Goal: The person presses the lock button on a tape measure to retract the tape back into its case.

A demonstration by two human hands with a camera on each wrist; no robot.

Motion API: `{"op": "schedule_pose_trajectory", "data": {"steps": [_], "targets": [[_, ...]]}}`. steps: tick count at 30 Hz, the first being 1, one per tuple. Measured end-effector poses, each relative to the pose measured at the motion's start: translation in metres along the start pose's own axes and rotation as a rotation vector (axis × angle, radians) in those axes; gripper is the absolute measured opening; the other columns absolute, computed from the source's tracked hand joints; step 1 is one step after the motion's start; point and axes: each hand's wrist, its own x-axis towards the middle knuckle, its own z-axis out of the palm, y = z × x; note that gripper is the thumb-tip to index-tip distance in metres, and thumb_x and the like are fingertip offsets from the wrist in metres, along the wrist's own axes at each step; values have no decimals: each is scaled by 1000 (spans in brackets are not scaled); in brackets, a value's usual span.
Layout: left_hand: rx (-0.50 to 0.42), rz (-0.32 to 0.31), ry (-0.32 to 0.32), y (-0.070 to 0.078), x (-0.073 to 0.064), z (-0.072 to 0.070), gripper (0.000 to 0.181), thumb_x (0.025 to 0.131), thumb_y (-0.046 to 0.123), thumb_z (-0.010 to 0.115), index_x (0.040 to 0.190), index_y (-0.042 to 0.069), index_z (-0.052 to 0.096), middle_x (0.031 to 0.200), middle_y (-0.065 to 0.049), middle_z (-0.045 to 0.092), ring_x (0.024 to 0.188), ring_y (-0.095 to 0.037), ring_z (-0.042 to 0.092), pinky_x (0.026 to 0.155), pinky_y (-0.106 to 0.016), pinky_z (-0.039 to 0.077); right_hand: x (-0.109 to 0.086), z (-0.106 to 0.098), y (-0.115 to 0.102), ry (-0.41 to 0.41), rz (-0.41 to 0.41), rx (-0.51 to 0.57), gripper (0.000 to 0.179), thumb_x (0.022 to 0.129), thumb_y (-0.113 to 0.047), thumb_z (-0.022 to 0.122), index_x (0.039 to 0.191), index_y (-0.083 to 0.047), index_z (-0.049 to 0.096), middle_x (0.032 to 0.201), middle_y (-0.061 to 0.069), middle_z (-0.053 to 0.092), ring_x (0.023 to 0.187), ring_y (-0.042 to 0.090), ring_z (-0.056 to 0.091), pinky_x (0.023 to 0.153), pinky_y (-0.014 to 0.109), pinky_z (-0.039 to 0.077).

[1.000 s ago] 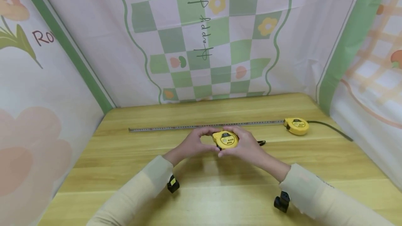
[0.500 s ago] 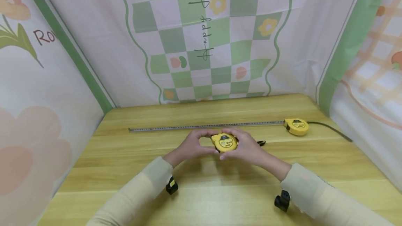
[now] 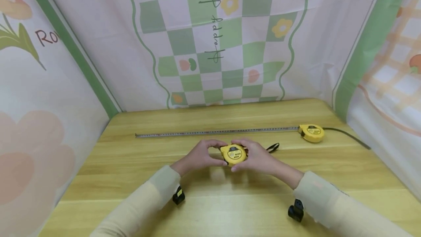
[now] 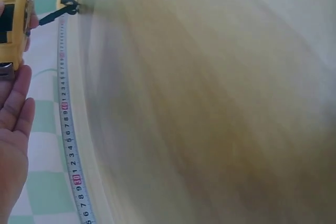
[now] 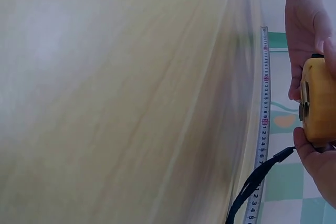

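Between both hands, above the wooden table (image 3: pixel 210 207), is a yellow tape measure (image 3: pixel 234 154) with a black label. My left hand (image 3: pixel 202 154) grips its left end, thumb at the near side and fingers at the far side. Its right end is held by my right hand (image 3: pixel 258 157) in a similar way. A black wrist strap (image 3: pixel 273 147) hangs from the right end, partly hidden behind the right hand. In the left wrist view, the metal hook end of this tape measure (image 4: pixel 21 19) sits by the left fingers. The right wrist view shows the strap (image 5: pixel 254 179) dangling.
Beyond the hands lies a second yellow tape measure (image 3: pixel 311 133) at the right. Its marked blade (image 3: pixel 217 132) is drawn out leftward across the table, and its dark strap (image 3: pixel 346 135) trails right. Patterned cloth (image 3: pixel 227 46) encloses the back and sides.
Both hands have brought the held tape measure slightly nearer to me and a little left. More of its strap shows. The second tape measure stays where it was.
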Motion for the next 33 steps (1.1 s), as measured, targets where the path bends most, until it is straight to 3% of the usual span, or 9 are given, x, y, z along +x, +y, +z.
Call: {"op": "schedule_pose_trajectory", "data": {"steps": [9,18,33], "targets": [[53,10,-61,-6,4,-2,52,79,25,82,126,14,63,116,10,62,110,-9,54,104,-51,38,4,7,6,16,22,-23,89,67,-25,91,137,8,46,133,22,52,113,31,56,95,44,49],[49,-18,-103,-12,9,-4,51,79,24,82,125,15,62,118,10,61,110,-9,54,102,-46,41,8,14,10,44,84,-30,86,67,-24,91,136,6,48,130,19,55,109,28,57,91,43,50],[-19,-88,-92,-26,17,-1,50,80,20,81,125,12,62,118,7,62,108,-9,56,98,-33,44,16,21,23,101,232,90,85,66,-21,92,136,1,47,126,14,58,112,26,57,95,43,48]]}}
